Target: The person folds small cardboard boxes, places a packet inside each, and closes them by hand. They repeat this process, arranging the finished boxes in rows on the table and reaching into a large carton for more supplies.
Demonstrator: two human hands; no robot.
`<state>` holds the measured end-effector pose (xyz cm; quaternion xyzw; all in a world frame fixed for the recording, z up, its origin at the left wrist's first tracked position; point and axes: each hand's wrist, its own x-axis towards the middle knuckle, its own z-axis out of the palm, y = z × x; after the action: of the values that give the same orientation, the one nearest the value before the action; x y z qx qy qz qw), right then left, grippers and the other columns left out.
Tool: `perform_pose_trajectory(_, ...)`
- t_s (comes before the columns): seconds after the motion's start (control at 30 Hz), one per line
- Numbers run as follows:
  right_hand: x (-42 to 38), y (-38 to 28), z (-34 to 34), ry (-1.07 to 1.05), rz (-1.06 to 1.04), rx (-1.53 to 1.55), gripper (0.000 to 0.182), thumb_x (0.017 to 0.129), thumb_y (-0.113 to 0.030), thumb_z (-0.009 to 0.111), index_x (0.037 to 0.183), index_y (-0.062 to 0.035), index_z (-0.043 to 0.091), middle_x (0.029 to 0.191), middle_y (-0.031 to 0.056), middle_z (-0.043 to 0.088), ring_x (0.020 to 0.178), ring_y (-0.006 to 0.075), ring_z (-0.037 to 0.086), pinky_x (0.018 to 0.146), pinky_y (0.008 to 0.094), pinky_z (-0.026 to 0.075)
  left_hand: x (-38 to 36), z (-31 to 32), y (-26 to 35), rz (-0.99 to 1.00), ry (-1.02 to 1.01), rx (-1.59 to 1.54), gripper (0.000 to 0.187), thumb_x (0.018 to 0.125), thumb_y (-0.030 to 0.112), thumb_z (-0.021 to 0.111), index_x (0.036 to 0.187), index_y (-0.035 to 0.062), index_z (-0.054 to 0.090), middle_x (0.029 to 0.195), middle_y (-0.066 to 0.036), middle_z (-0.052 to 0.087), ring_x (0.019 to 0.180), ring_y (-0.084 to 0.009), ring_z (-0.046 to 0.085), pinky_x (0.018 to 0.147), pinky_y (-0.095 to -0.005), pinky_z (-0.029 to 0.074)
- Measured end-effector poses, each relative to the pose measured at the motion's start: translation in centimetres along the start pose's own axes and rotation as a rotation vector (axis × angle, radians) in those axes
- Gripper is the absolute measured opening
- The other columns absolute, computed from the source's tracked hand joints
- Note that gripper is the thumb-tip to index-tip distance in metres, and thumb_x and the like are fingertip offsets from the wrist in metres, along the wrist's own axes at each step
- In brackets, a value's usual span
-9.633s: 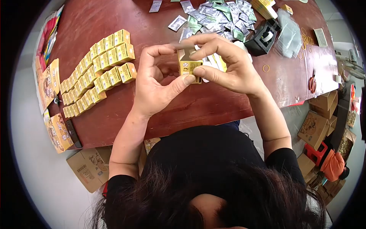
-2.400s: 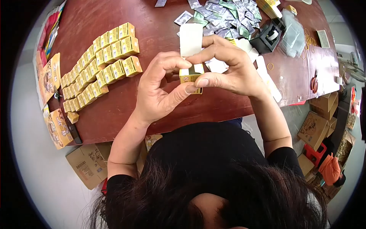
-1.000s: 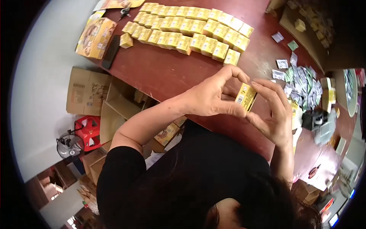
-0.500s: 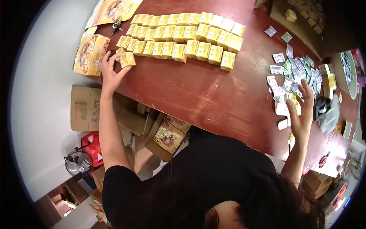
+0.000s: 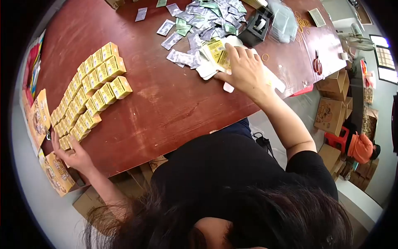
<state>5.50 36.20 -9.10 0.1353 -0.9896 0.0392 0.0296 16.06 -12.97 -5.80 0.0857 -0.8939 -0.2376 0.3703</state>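
Yellow small boxes (image 5: 99, 74) stand in three slanting rows on the left of the red table. At the near left end of these rows is my left hand (image 5: 74, 155), its fingers apart on either side of the last boxes. My right hand (image 5: 248, 72) reaches over a loose pile of flat yellow-and-white cartons (image 5: 216, 50), fingers spread and thumb out to the left, touching the pile. Beyond it lies a heap of silver and green sachets (image 5: 203, 20).
A black tape dispenser (image 5: 256, 27), clear plastic bags (image 5: 283, 20), rubber bands (image 5: 302, 23) and red-handled scissors (image 5: 317, 66) lie to the right. Printed yellow cartons (image 5: 58, 172) sit at the left edge. A person in orange (image 5: 360, 148) is at far right.
The view has turned right. My left hand has let go of the small box, which now seems to stand at the rows' end. My right hand has come down onto the flat cartons.
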Motion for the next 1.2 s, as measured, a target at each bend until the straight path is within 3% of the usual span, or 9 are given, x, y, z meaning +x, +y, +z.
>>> perform_pose_trajectory(0.13, 0.2, 1.2, -1.1, -0.023, -0.084, 0.137, 0.087, 0.072, -0.041, 0.087, 0.143, -0.0074, 0.049, 0.122, 0.0134, 0.063, 0.114, 0.0317, 0.059, 0.095, 0.0450, 0.046, 0.2, 7.6, 9.3, 0.106, -0.178, -0.463, 0.043, 0.093, 0.000, 0.062, 0.136, -0.0004, 0.053, 0.144, -0.016, 0.053, 0.138, -0.0273, 0.047, 0.117, -0.0409, 0.034)
perform_pose_trajectory(0.2, 0.3, 1.2, -1.7, 0.071, -0.153, 0.315, 0.088, 0.072, -0.039, 0.088, 0.144, -0.0080, 0.048, 0.123, 0.0135, 0.063, 0.115, 0.0324, 0.059, 0.097, 0.0447, 0.046, -0.4, 11.0, 13.2, -0.150, -0.378, -0.904, 0.052, 0.093, 0.009, 0.069, 0.140, 0.0006, 0.048, 0.144, -0.015, 0.053, 0.138, -0.0270, 0.046, 0.115, -0.0400, 0.037)
perform_pose_trajectory(0.33, 0.4, -0.9, -5.0, 0.275, -0.442, 0.605, 0.090, 0.071, -0.036, 0.088, 0.146, -0.0087, 0.046, 0.134, 0.0128, 0.060, 0.118, 0.0328, 0.058, 0.100, 0.0443, 0.045, -3.2, 16.3, 19.3, -0.860, -1.274, -1.867, 0.080, 0.091, 0.029, 0.078, 0.151, -0.0004, 0.034, 0.142, -0.022, 0.054, 0.133, -0.0290, 0.053, 0.112, -0.0410, 0.043)
perform_pose_trajectory(0.4, 0.9, -1.4, -5.1, 0.283, -0.527, 0.699, 0.090, 0.072, -0.036, 0.087, 0.147, -0.0080, 0.046, 0.138, 0.0120, 0.059, 0.119, 0.0319, 0.058, 0.100, 0.0438, 0.044, -3.4, 16.3, 22.5, -0.871, -1.380, -1.822, 0.080, 0.091, 0.029, 0.079, 0.151, -0.0007, 0.036, 0.140, -0.019, 0.057, 0.128, -0.0266, 0.058, 0.109, -0.0397, 0.047)
perform_pose_trajectory(0.6, 2.4, -1.0, -5.5, 0.296, -0.600, 0.843, 0.117, 0.061, -0.061, 0.089, 0.152, -0.0051, 0.040, 0.149, 0.0119, 0.050, 0.131, 0.0351, 0.048, 0.109, 0.0467, 0.041, -2.6, 16.5, 22.1, -0.854, -1.240, -1.592, 0.068, 0.086, 0.015, 0.084, 0.143, 0.0003, 0.049, 0.128, -0.010, 0.064, 0.118, -0.0176, 0.062, 0.103, -0.0346, 0.050)
perform_pose_trajectory(0.77, 3.3, -1.2, -5.3, 0.105, -0.556, 0.745, 0.123, 0.059, -0.077, 0.081, 0.151, -0.0055, 0.041, 0.143, 0.0128, 0.056, 0.132, 0.0376, 0.046, 0.108, 0.0495, 0.040, -1.5, 14.5, 22.1, -0.488, -1.143, -1.125, 0.060, 0.078, 0.011, 0.089, 0.129, 0.0020, 0.057, 0.118, -0.004, 0.064, 0.110, -0.0137, 0.060, 0.099, -0.0325, 0.049)
perform_pose_trajectory(0.97, 3.4, -1.4, -3.8, 0.099, -0.528, 1.012, 0.093, 0.075, -0.052, 0.085, 0.148, -0.0087, 0.048, 0.143, 0.0157, 0.056, 0.127, 0.0361, 0.055, 0.107, 0.0461, 0.043, -1.9, 14.0, 22.4, -0.219, -0.889, -1.053, 0.081, 0.080, 0.007, 0.086, 0.144, 0.0027, 0.037, 0.130, -0.012, 0.059, 0.119, -0.0196, 0.059, 0.100, -0.0366, 0.049)
perform_pose_trajectory(1.03, 3.2, -1.4, -4.4, 0.075, -0.518, 0.971, 0.095, 0.075, -0.047, 0.087, 0.151, -0.0088, 0.044, 0.147, 0.0149, 0.053, 0.133, 0.0338, 0.052, 0.109, 0.0461, 0.043, -2.3, 14.7, 22.1, -0.019, -0.721, -1.138, 0.074, 0.078, 0.004, 0.085, 0.140, 0.0043, 0.044, 0.128, -0.011, 0.060, 0.118, -0.0212, 0.059, 0.099, -0.0370, 0.050)
perform_pose_trajectory(1.2, 2.9, -1.7, -3.9, -0.009, -0.495, 0.960, 0.089, 0.080, -0.034, 0.087, 0.153, -0.0076, 0.043, 0.154, 0.0145, 0.046, 0.140, 0.0308, 0.048, 0.112, 0.0456, 0.044, -0.9, 14.3, 21.8, 0.263, -0.758, -0.853, 0.049, 0.075, 0.001, 0.082, 0.119, 0.0096, 0.063, 0.116, -0.009, 0.060, 0.107, -0.0245, 0.061, 0.093, -0.0355, 0.052)
